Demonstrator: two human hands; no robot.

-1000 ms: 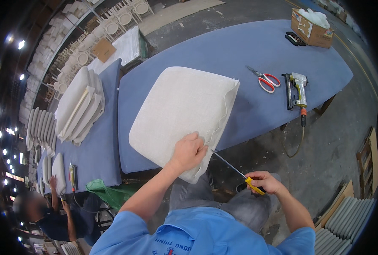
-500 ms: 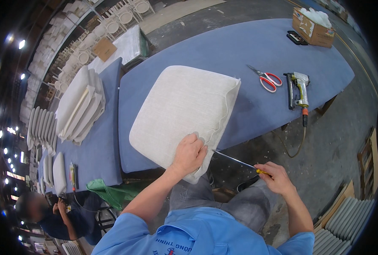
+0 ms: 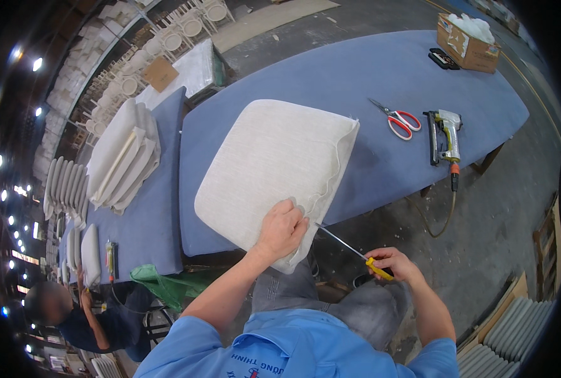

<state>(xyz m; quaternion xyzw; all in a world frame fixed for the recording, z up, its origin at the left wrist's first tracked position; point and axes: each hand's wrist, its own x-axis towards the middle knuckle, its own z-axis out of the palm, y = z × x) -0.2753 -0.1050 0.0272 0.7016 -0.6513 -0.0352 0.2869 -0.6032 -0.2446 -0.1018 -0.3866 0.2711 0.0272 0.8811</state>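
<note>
A cream upholstered seat cushion (image 3: 261, 157) lies tilted on the blue-covered table, its near end reaching past the table edge over my lap. My left hand (image 3: 282, 232) is closed on the cushion's near right side, beside the loose, wavy fabric edge (image 3: 331, 173). A screwdriver (image 3: 345, 242) with a yellow handle is held in my right hand (image 3: 396, 263). Its metal shaft points up and left, and the tip meets the cushion's edge right of my left fingers. Whether the tip is inside the fabric, I cannot tell.
Red-handled scissors (image 3: 399, 121) and a staple gun (image 3: 445, 137) with a hose lie on the table (image 3: 381, 69). A carton (image 3: 466, 47) stands far right. Stacked cushions (image 3: 126, 157) fill the left table. A co-worker (image 3: 104, 324) sits lower left. More cushions (image 3: 514, 327) stand lower right.
My right hand has moved left and slightly nearer the cushion, with more of the yellow handle showing. My left hand keeps its place. The co-worker's hand has risen beside a cushion.
</note>
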